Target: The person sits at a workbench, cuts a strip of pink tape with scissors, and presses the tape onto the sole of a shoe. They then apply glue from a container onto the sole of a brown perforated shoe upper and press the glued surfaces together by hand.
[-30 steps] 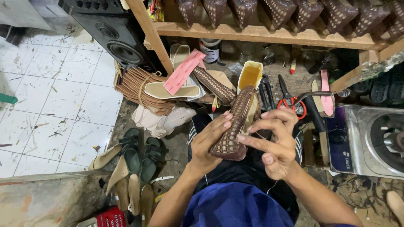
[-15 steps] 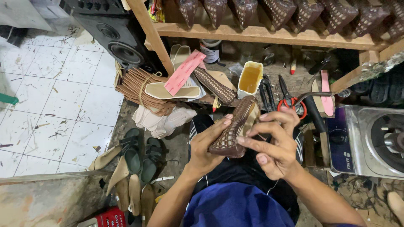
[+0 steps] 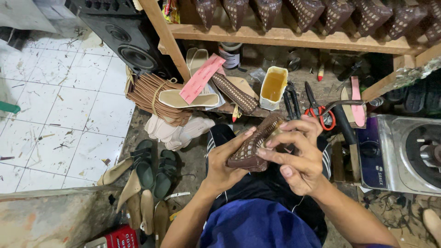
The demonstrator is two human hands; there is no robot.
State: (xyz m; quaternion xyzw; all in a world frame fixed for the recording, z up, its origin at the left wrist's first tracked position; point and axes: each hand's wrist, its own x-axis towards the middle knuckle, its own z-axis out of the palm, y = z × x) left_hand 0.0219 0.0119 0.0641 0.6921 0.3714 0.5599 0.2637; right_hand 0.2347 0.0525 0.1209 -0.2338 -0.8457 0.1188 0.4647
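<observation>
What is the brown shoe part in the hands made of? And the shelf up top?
The shoe part looks like woven leather or a look-alike, matte brown: its crisscross strips show light dots. Both the left hand and the right hand hold it. The shelf looks like bare, unpainted wood: pale, with visible grain.

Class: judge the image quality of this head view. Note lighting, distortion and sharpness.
Head view: even, soft light, brightest on the white tiled floor; wide-angle bending of the wooden shelf near the edges; the woven brown shoe upper and both hands look sharp, with no strong glare.
</observation>
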